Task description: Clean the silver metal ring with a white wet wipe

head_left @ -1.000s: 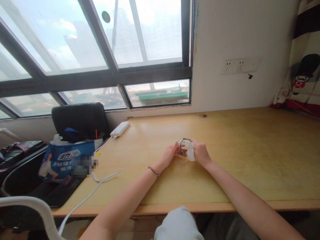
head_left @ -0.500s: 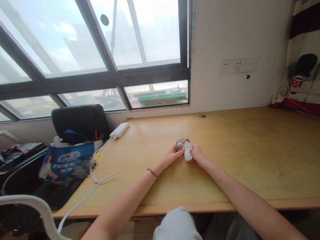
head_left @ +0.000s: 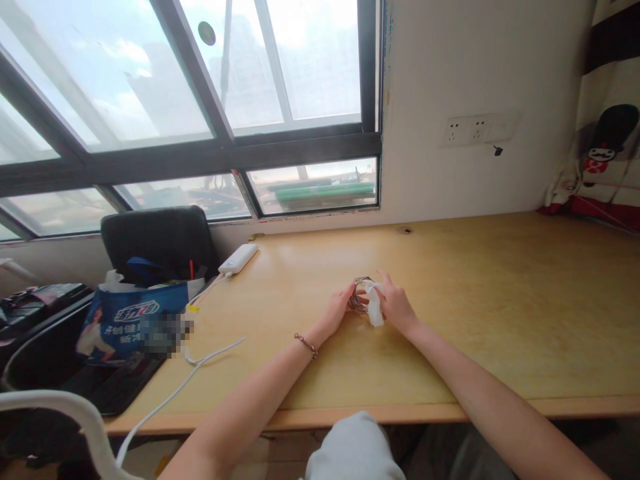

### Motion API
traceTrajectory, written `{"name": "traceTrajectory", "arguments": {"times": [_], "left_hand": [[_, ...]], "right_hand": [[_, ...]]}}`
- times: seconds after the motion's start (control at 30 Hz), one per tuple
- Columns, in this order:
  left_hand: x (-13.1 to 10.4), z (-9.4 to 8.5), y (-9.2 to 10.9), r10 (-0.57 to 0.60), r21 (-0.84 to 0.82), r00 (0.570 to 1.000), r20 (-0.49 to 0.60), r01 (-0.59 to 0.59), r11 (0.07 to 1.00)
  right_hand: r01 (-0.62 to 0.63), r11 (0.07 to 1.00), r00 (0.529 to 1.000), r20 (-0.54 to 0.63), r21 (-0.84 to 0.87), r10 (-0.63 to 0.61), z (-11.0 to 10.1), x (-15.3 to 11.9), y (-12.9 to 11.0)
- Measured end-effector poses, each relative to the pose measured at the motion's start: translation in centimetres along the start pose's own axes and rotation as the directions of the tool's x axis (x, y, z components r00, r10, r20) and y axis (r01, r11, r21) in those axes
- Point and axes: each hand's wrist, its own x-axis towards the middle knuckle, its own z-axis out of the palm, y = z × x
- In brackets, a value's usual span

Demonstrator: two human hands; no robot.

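My left hand grips the left side of a dark, shiny, ring-shaped object with an open middle; its exact kind I cannot make out. A crumpled white tissue hangs from my right hand, its upper end lying against the ring's right side. One finger of the right hand is raised while the others close on the tissue. Both hands are over the middle of the wooden table. A beaded bracelet circles my left wrist.
On the table's left side lie a white power bank and a white cable. A blue shopping bag sits on a black chair further left. Wall sockets and a patterned curtain are behind the table.
The right hand has shifted slightly and raised a finger. The ring-shaped object has turned so that its opening shows more, and the tissue hangs a little longer.
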Motion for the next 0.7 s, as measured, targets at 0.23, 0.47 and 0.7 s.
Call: {"name": "traceTrajectory", "arguments": {"times": [0.23,0.47,0.7], "left_hand": [[0.2,-0.2,-0.4,-0.076,0.04,0.988,-0.137,0.082,0.996],[0.3,0.0,-0.8,-0.035,0.146,0.994,-0.104,0.05,0.988],[0.2,0.8,-0.3,0.122,0.347,0.982,0.145,-0.166,0.923]], "right_hand": [[-0.024,0.994,0.986,0.165,0.105,0.006,0.4,0.2,0.2],[-0.091,0.967,0.983,0.177,0.239,0.049,0.7,0.2,0.3],[-0.427,0.726,0.9,0.333,0.539,0.282,1.7,0.3,0.7]]}}
